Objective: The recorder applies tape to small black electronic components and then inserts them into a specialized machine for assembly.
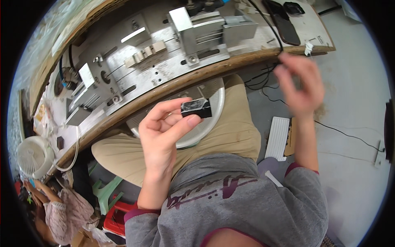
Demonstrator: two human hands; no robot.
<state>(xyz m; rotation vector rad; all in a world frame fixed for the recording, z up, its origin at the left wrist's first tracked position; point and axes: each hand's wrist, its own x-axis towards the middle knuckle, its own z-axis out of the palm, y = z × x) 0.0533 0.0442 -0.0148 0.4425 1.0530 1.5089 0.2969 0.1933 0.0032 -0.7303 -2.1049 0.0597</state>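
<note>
My left hand [161, 128] holds a small black rectangular block [196, 108] between thumb and fingers, above my lap. The block's upper face has whitish smears. My right hand [302, 84] is raised off to the right, beyond the bench's front edge and apart from the block. Motion blurs its bent fingers, so whether anything is in them cannot be made out. Under the block, a white round basket [221, 96] rests on my lap, partly hidden by my left hand.
A metal fixture plate [164, 76] with silver clamping blocks [183, 31] lies on the wood-edged bench. A dark phone [288, 31] sits at its far right. Cables hang below. At left are a white fan [35, 154] and another person [61, 218]. A red stool [115, 218] stands lower left.
</note>
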